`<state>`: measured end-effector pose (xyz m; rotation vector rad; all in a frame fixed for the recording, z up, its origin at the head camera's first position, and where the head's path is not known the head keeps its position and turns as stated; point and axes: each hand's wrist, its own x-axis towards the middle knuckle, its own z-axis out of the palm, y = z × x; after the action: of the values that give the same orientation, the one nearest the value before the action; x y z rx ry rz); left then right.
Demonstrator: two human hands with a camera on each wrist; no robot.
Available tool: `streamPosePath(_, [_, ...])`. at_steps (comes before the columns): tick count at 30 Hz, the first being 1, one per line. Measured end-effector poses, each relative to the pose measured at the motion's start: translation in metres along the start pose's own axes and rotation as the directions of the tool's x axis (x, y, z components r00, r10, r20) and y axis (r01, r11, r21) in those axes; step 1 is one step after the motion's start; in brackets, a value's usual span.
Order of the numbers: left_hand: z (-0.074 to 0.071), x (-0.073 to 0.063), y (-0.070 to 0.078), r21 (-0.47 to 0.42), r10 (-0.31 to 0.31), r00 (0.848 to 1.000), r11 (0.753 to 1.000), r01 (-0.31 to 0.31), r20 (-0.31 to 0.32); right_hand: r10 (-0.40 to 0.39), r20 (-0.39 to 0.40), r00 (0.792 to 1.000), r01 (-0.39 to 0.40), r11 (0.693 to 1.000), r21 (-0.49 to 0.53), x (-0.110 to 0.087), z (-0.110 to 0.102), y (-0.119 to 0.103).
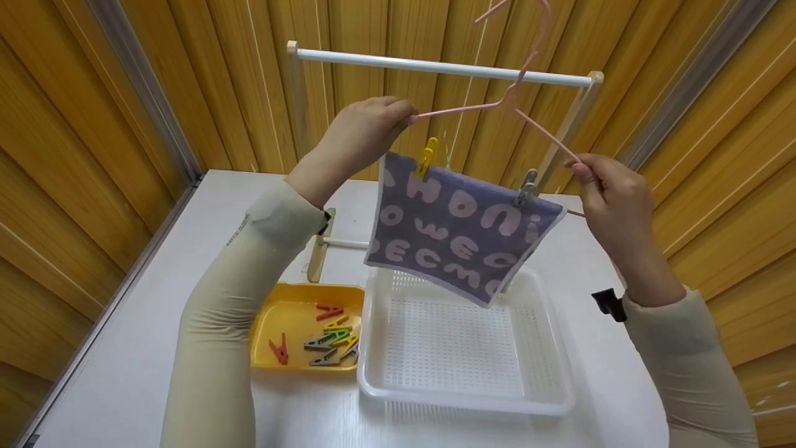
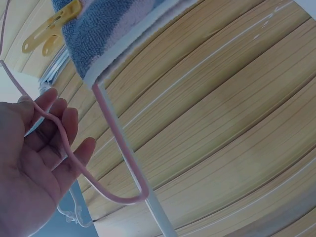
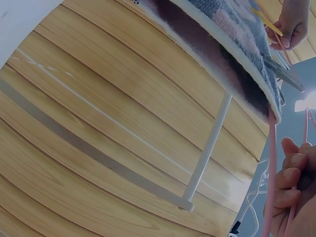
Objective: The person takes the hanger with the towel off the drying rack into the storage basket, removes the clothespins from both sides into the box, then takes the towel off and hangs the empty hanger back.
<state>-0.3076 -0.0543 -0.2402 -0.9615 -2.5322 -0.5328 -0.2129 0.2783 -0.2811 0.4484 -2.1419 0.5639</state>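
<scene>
A pink clothes hanger is held up by both hands, its hook pointing upward. My left hand pinches its left shoulder; in the left wrist view, the wire runs between thumb and fingers of that hand. On the other side my right hand grips the right shoulder between thumb and fingers. A purple-blue towel with pale letters hangs tilted over the hanger's lower bar. A yellow clothespin clips its top edge near the left, and a grey clothespin clips it near the right.
Behind the hanger stands a rack with a white rail. Below the towel is a white perforated basket. Left of it, a yellow tray contains several loose clothespins. All stand on a white table before wood-patterned walls.
</scene>
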Motion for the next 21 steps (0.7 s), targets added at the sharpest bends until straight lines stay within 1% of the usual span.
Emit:
streamPosePath(3, [-0.002, -0.003, 0.003, -0.029, 0.005, 1.0, 1.0, -0.004, 0.009, 0.005, 0.003, 1.0, -0.006, 0.999, 0.047, -0.002, -0.001, 0.002])
streamPosePath(6, [-0.004, -0.006, 0.006, -0.057, 0.022, 1.0, 0.998, -0.022, 0.004, 0.014, -0.002, 1.0, -0.014, 0.995, 0.096, -0.005, -0.001, 0.004])
streamPosePath(9, [-0.004, -0.011, 0.009, -0.083, 0.031, 1.0, 0.996, -0.031, 0.0, 0.005, -0.021, 1.0, -0.002, 0.991, 0.136, -0.007, -0.001, 0.006])
streamPosePath(11, [-0.004, -0.014, 0.012, -0.101, 0.027, 1.0, 0.995, -0.027, 0.0, -0.003, -0.021, 1.0, 0.007, 0.988, 0.152, -0.008, -0.002, 0.008])
streamPosePath(16, [-0.006, -0.022, 0.019, -0.107, 0.001, 1.0, 0.994, 0.002, 0.022, -0.04, 0.001, 0.999, 0.04, 0.988, 0.15, -0.011, -0.006, 0.011])
streamPosePath(21, [-0.008, -0.028, 0.028, -0.092, -0.002, 1.0, 0.996, 0.005, 0.03, -0.09, 0.001, 0.996, 0.089, 0.988, 0.13, -0.011, -0.011, 0.015])
